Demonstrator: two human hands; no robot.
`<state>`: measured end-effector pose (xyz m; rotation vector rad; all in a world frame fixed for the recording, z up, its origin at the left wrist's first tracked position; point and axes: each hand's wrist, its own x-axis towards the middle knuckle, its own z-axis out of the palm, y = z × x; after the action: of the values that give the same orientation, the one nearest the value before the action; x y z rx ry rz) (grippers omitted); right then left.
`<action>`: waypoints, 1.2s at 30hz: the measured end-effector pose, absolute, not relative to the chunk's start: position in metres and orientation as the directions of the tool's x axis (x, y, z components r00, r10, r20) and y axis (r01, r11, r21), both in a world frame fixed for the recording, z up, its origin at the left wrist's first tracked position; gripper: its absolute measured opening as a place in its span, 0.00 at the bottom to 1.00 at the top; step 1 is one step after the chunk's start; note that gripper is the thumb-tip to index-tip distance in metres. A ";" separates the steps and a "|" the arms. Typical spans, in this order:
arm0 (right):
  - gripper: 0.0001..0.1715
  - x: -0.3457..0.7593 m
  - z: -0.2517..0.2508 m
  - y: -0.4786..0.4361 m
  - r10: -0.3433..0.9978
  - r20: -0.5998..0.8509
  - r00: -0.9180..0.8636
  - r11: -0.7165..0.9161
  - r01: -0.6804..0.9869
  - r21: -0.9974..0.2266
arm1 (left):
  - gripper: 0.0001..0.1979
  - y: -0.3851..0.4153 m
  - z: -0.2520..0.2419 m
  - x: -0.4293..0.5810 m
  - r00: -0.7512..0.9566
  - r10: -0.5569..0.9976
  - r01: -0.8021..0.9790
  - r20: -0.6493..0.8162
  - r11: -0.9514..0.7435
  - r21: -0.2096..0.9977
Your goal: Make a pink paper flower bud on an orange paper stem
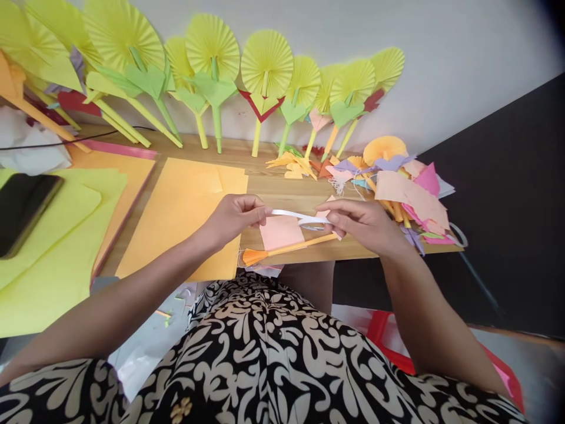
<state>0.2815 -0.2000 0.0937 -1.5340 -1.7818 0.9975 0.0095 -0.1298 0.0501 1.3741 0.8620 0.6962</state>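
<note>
My left hand (236,217) pinches one end of a thin white strip (289,214) that looks like tape. My right hand (362,224) is closed round the strip's other end, where a clear tape roll (312,224) seems to sit under the fingers. The strip is stretched between both hands above the wooden table (282,182). Just below them lie a pink paper square (281,231) and an orange paper stick with a fanned tip (282,250), near the table's front edge.
A row of yellow paper fan flowers (265,76) leans on the wall at the back. Orange sheets (185,206) and yellow sheets (53,247) lie left, with a dark phone (22,209). A heap of coloured paper scraps (397,188) fills the right end.
</note>
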 end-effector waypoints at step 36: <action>0.17 0.285 0.110 -0.197 0.990 0.002 -0.140 0.117 0.814 -0.569 | 0.21 -0.127 0.049 0.000 0.498 0.858 0.276 -0.125 -0.021 0.961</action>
<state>0.2848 -0.1975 0.1099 -1.7526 -2.0197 0.6282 -0.0003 -0.1273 0.0494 1.5697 1.0078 0.6196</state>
